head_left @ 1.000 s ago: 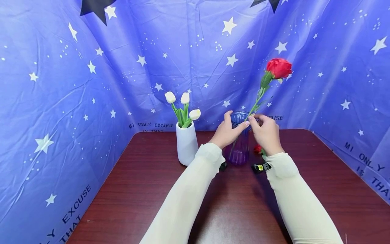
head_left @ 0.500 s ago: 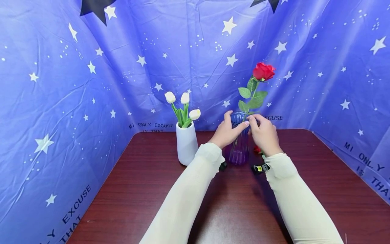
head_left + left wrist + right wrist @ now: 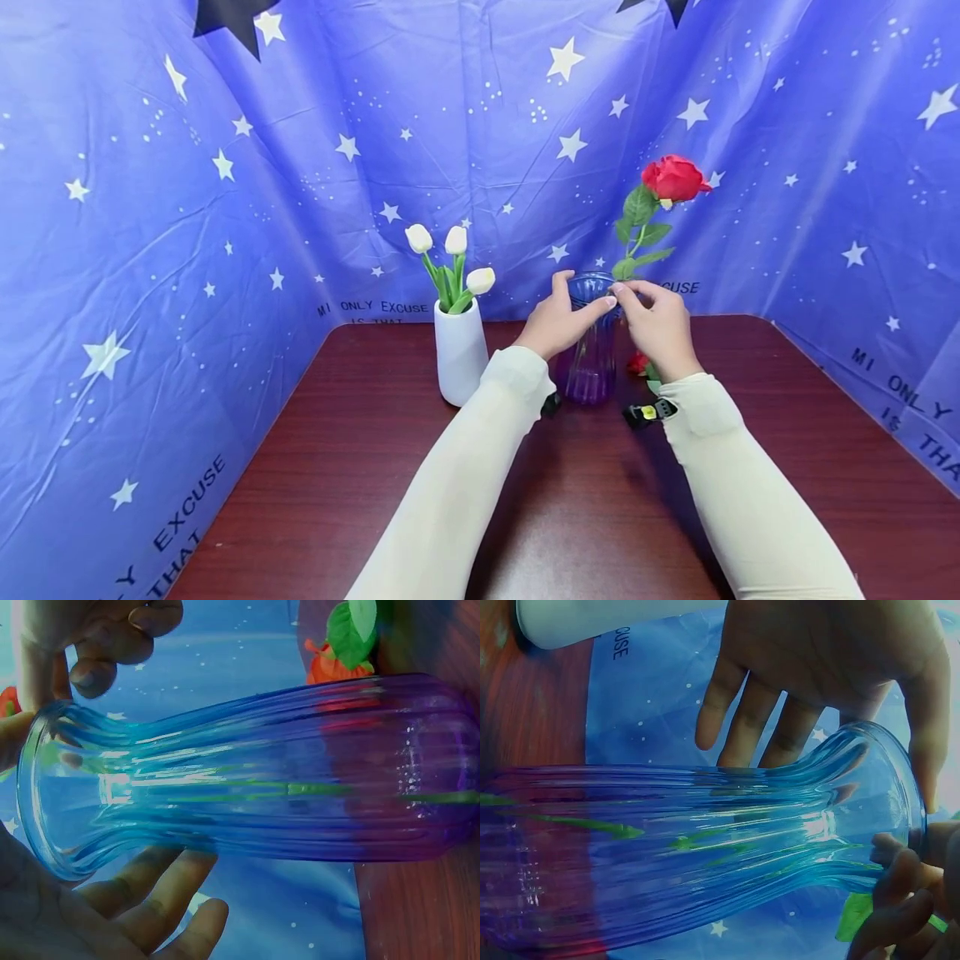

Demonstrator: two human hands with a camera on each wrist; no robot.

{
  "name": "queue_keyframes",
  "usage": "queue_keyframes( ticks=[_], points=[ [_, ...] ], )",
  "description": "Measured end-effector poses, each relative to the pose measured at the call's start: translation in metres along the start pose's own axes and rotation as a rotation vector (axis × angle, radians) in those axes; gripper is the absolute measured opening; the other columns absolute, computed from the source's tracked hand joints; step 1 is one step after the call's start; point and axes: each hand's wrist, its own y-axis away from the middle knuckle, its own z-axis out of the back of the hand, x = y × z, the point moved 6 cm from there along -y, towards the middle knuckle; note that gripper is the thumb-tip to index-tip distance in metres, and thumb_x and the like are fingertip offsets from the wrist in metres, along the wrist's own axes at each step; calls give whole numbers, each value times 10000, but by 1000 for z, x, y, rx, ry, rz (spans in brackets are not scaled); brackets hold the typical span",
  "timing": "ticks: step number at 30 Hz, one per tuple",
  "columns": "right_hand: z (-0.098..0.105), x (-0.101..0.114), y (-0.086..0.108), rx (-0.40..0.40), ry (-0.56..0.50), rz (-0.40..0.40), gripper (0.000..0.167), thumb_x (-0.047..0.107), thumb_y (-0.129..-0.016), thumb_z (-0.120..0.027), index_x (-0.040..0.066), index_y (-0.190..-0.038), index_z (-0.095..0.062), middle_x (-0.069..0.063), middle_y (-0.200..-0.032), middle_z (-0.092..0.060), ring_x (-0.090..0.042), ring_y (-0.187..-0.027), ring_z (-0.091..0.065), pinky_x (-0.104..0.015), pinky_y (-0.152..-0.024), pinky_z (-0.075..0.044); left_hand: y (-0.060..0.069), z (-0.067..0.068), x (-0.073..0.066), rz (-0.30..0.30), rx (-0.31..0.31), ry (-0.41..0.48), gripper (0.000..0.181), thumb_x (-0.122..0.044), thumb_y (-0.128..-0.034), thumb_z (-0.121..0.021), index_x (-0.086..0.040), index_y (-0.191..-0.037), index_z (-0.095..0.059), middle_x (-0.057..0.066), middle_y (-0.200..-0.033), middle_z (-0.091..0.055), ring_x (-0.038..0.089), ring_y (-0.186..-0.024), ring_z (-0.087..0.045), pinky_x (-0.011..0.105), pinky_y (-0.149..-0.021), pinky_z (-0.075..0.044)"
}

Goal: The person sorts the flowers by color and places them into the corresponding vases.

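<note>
A ribbed glass vase (image 3: pixel 588 371), blue at the top and purple at the base, stands upright on the table. My left hand (image 3: pixel 561 323) steadies it near the rim, thumb on the near side and fingers on the far side. At the rim, my right hand (image 3: pixel 660 327) pinches the stem of a red rose (image 3: pixel 675 178), whose bloom leans right above the vase. In the left wrist view the green stem (image 3: pixel 315 790) shows through the glass, reaching down to the base. Another red flower (image 3: pixel 337 666) lies behind the vase, partly hidden by my right hand in the head view.
Left of the glass vase stands a white vase (image 3: pixel 460 358) holding white tulips (image 3: pixel 456 241). Blue star-printed cloth (image 3: pixel 420 108) walls in the back and sides of the dark red wooden table (image 3: pixel 360 450).
The rose turned and swung left with its leaves spread, then leaned back to the right. It sits slightly lower than a second ago. My left hand keeps its place on the vase.
</note>
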Motion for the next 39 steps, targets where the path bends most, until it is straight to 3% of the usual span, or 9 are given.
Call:
queue_keyframes(
  ticks=[5,12,17,20,26,29,34,39],
  points=[
    [4,2,2,-44,8,38,411,536,-1003,-614,200,-1153,-797,-14,-713,-610,-173,-617,-505,-304,-530,-428,2,2,-2,9,12,-13,941,-774,-883,-590,-339,-1613,-187,123,-1517,-540,288,-1321,-603,503,-1054,-518],
    [18,-6,13,-144,9,31,383,560,-966,-650,271,-1164,-804,39,-842,-693,-115,-663,-548,-241,-569,-426,2,-1,-2,22,10,-20,947,-770,-881,-596,-335,-1616,-185,115,-1534,-526,287,-1350,-581,503,-1080,-500],
    [28,-15,19,-189,2,20,284,480,-956,-694,281,-1120,-814,87,-851,-705,-74,-677,-593,-209,-588,-438,2,-3,-1,22,19,-3,939,-779,-879,-589,-360,-1611,-177,90,-1562,-501,277,-1370,-567,507,-1098,-487],
    [28,-22,19,-155,23,12,259,427,-957,-708,245,-1111,-809,76,-837,-701,-68,-671,-599,-223,-600,-440,2,-4,1,25,17,5,931,-794,-874,-577,-390,-1607,-168,72,-1562,-503,271,-1371,-567,509,-1103,-480],
    [21,-36,15,0,101,-25,314,419,-968,-693,201,-1177,-780,-12,-963,-764,-83,-662,-635,-262,-589,-483,4,-2,4,35,-24,-27,931,-841,-857,-536,-443,-1602,-143,61,-1519,-551,279,-1325,-602,515,-1080,-487],
    [20,-43,13,38,153,-39,348,436,-964,-693,174,-1174,-782,-66,-1024,-781,-85,-728,-644,-277,-657,-491,5,-2,5,27,-23,-4,931,-842,-857,-535,-454,-1600,-130,97,-1494,-570,288,-1289,-628,505,-1051,-513],
    [19,-57,11,103,238,-64,365,421,-955,-700,117,-1142,-778,-134,-1058,-779,-213,-872,-649,-328,-754,-467,4,-4,6,23,-17,26,936,-829,-862,-545,-440,-1605,-129,117,-1516,-544,297,-1322,-605,508,-1067,-505],
    [20,-76,11,147,310,-100,340,386,-939,-719,88,-1094,-770,-156,-1036,-764,-315,-899,-660,-351,-705,-484,4,-5,6,25,-12,33,945,-821,-866,-553,-424,-1612,-131,118,-1538,-522,315,-1346,-586,523,-1083,-493]
  ],
)
